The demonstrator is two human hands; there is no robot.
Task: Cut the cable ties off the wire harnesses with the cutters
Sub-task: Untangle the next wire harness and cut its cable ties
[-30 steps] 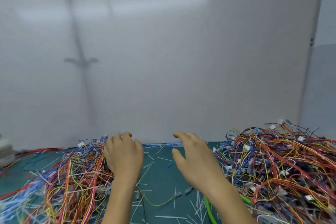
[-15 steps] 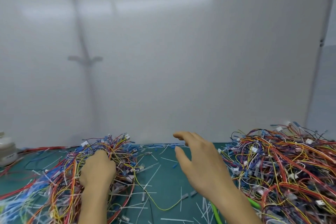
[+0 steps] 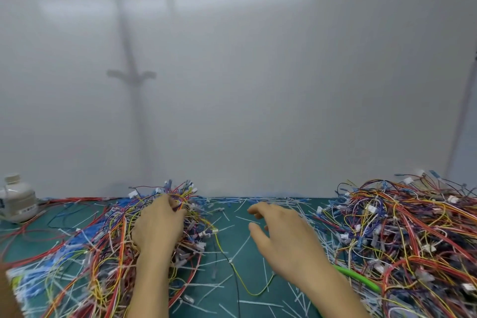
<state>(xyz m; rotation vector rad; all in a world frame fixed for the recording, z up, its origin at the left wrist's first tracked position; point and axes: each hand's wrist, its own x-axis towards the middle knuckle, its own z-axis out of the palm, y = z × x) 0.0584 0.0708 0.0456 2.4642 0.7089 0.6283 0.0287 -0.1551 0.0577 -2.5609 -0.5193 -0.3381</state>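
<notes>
Head view: your left hand (image 3: pixel 157 230) lies on the left pile of wire harnesses (image 3: pixel 103 253) in the lower left of the frame, back of the hand up. Its fingers (image 3: pixel 175 205) are curled down into the tangle near the top of the heap and close round a clump of red, yellow and blue wires.

Your right hand (image 3: pixel 284 237) is at lower centre, above the green mat (image 3: pixel 254 279). Its fingers are spread and loosely bent, thumb apart from the rest, and it holds nothing. It sits between the two heaps, nearer the right pile of wire harnesses (image 3: pixel 407 235), which fills the lower right corner and is dotted with small white connectors.

White cut cable ties (image 3: pixel 241 249) are scattered over the mat between the piles and along its far edge. A loose yellow wire (image 3: pixel 247 294) trails from the left pile and loops across the mat just below your right hand. A bright green tube (image 3: pixel 358 277) shows from under your right forearm at the edge of the right pile; you cannot tell what it belongs to.

A white bottle (image 3: pixel 15 201) stands at the left edge. A pale wall (image 3: pixel 258 85) fills the upper frame.
</notes>
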